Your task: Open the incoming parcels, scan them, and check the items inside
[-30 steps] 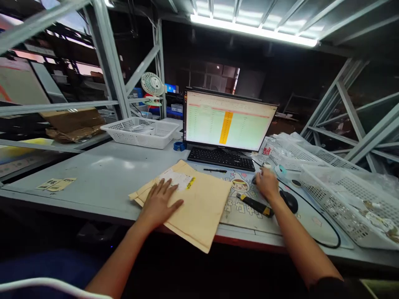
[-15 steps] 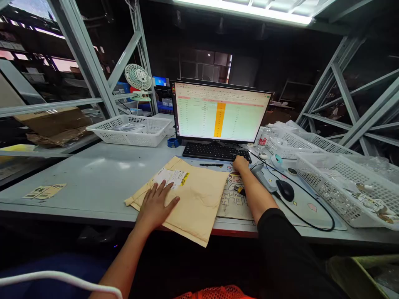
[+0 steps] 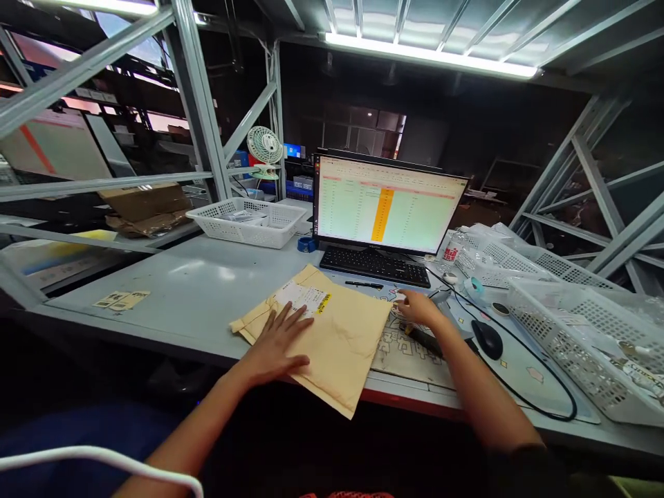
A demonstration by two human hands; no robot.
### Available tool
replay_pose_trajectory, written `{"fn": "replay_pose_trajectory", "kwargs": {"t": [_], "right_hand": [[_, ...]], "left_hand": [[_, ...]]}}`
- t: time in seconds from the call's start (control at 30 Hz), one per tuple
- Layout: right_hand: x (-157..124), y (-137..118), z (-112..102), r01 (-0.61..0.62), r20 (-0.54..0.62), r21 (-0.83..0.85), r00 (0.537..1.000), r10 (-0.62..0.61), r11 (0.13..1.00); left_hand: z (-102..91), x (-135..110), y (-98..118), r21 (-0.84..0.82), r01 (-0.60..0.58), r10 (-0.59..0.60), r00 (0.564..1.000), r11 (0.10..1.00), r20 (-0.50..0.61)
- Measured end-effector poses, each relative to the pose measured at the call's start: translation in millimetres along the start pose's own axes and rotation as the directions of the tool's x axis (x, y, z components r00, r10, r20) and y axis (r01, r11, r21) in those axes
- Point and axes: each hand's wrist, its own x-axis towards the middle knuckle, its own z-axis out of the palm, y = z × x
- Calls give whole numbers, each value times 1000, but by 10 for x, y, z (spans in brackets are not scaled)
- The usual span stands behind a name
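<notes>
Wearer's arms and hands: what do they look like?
Left hand and right hand bare, no gloves or watch visible. Both forearms uncovered; a dark sleeve shows near the right elbow. A white cable crosses in front of the left forearm.

Left hand flat on envelope

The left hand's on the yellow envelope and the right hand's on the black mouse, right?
Not quite. The head view shows the right hand near the right corner of the yellow envelope, away from the black mouse. The left hand is on the envelope.
</notes>
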Motion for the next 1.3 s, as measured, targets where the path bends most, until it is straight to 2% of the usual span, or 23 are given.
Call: {"fn": "replay_pose_trajectory", "kwargs": {"t": [0.07,0.13,0.23,0.33,0.4,0.47,0.53,0.63,0.7,0.73,0.83,0.93,1.0,1.03,1.1,1.13,1.17,1.2,1.23,1.3], "right_hand": [[-305,219,214,18,29,-34,999,-17,999],[-577,432,437,44,28,-69,999,-42,997],[-796,621,687,49,-42,-76,998,-52,996],[-818,616,753,-11,-164,-18,987,8,1000],[-814,528,663,-16,-291,91,956,42,996],[-844,378,461,42,-376,274,924,67,961],[-907,167,170,146,-369,478,928,48,866],[-969,-202,-311,314,-305,663,942,-137,680],[-925,-396,-561,367,-285,682,930,-232,632],[-874,-455,-646,361,-278,679,932,-232,639],[-644,-445,-752,287,-316,683,945,-82,671],[-439,-263,-769,205,-303,733,952,42,648],[-395,-168,-823,176,-351,682,930,106,710],[-410,-156,-871,183,-445,612,884,144,769],[-506,-227,-986,214,-684,398,717,133,892],[-577,-312,-1041,230,-762,273,645,64,934],[-654,-425,-1087,252,-784,150,619,-40,956],[-728,-558,-1118,282,-752,39,639,-158,959],[-791,-703,-1134,315,-678,-55,685,-267,947],[-868,-988,-1129,358,-495,-183,771,-401,915]], "left_hand": [[-41,-116,-18,-18,-170,171,983,985,68],[-74,-212,-3,-44,-262,265,960,964,95],[-94,-284,67,-83,-306,313,945,948,91],[-120,-303,173,-77,-341,345,937,937,52],[-208,-298,273,-48,-344,345,938,938,15],[-397,-252,422,18,-280,280,959,960,-39],[-691,-138,635,109,-161,173,979,981,-110],[-1237,170,1015,189,-45,81,979,981,-188],[-1576,408,1210,191,-6,49,973,982,-224],[-1720,514,1262,178,2,42,970,984,-239],[-2022,718,1193,143,8,24,974,990,-226],[-2152,747,933,99,11,-2,997,995,-82],[-2173,713,821,76,30,-26,998,997,-55],[-2171,692,810,81,37,-31,997,996,-78],[-2154,659,871,134,47,-25,987,990,-161],[-2142,651,931,170,45,-11,981,984,-195],[-2130,649,998,201,38,7,976,979,-218],[-2119,652,1064,227,32,24,971,973,-237],[-2110,658,1122,249,26,41,965,968,-258],[-2096,667,1200,284,-3,89,953,959,-290]]}}
